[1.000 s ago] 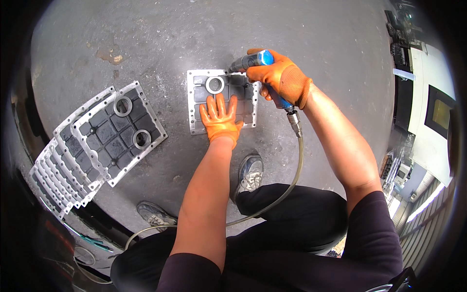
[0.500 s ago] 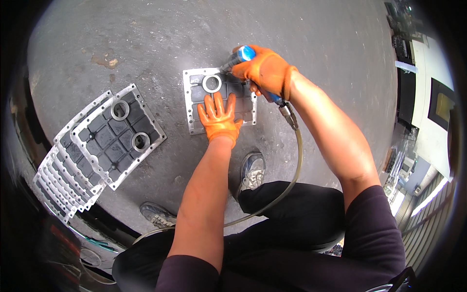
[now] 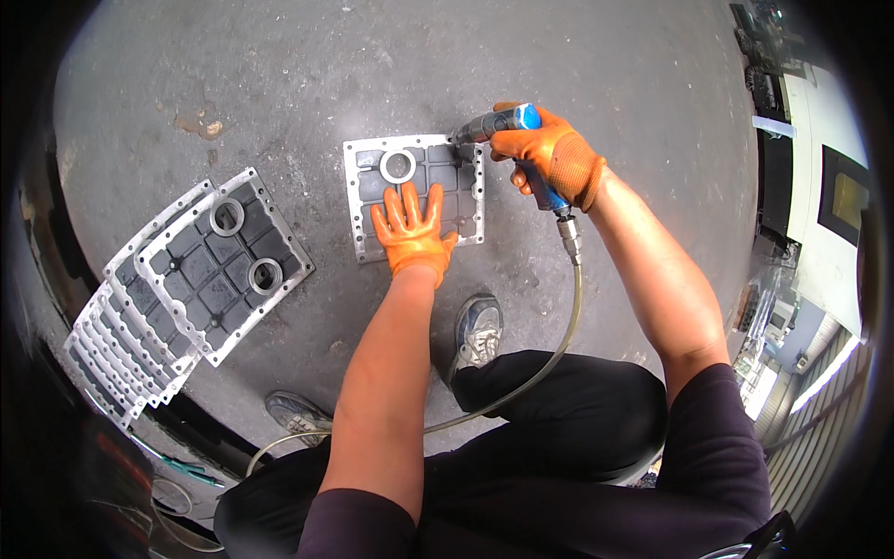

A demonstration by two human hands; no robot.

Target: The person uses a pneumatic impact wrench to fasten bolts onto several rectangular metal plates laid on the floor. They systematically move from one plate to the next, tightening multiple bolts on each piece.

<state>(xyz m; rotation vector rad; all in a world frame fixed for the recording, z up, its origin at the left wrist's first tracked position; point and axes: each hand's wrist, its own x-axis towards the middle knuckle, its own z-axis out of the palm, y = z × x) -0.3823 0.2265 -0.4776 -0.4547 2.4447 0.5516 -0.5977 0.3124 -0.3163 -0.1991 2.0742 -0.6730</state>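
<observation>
A square cast metal cover (image 3: 456,200) with a pale drilled rim and a raised ring (image 3: 398,166) lies flat on the grey floor. My left hand (image 3: 412,233), in an orange glove, presses on its face with fingers spread, just below the ring. In the matching glove, my right hand (image 3: 559,158) is wrapped round the grip of a blue and black pneumatic drill (image 3: 498,123). The drill points left, its front end at the cover's upper right edge; whether the tip touches metal I cannot tell. A hose fitting (image 3: 569,240) sticks out below the grip.
On the left, several similar metal covers (image 3: 219,270) lie in an overlapping row. A clear air hose (image 3: 559,354) curves from the drill across my legs. My shoes (image 3: 479,331) stand close to the cover. Machinery (image 3: 833,186) lines the far right.
The drill in my right hand has moved right along the cover's top edge, towards the corner, and turned more level. My left hand stays pressed on the cover.
</observation>
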